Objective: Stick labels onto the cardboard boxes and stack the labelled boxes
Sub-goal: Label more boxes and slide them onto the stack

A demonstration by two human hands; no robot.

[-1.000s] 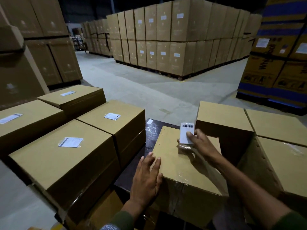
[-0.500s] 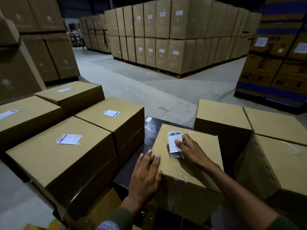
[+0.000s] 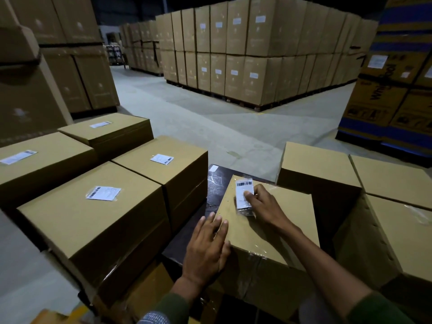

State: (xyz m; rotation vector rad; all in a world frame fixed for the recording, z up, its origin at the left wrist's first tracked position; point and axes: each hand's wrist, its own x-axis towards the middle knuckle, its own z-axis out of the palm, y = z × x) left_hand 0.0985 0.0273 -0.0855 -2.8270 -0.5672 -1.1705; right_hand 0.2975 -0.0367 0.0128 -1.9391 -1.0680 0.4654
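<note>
Label (image 3: 244, 194) is pressed flat near far left corner of cardboard box (image 3: 275, 230) by extended right hand (image 3: 264, 206) fingers. Left hand (image 3: 208, 246) is laid flat, released, over box's left edge.

Four labelled boxes (image 3: 93, 220) left, three unlabelled boxes (image 3: 320, 164) right.

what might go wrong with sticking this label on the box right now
1. The white barcode label sits close to the far left corner of the brown cardboard box; it may end up skewed or lapping the edge.
2. The right hand presses only its near part, so the clear shiny film around it may wrinkle or trap air.
3. The left hand steadies just the near corner, so the box might slide.
</note>
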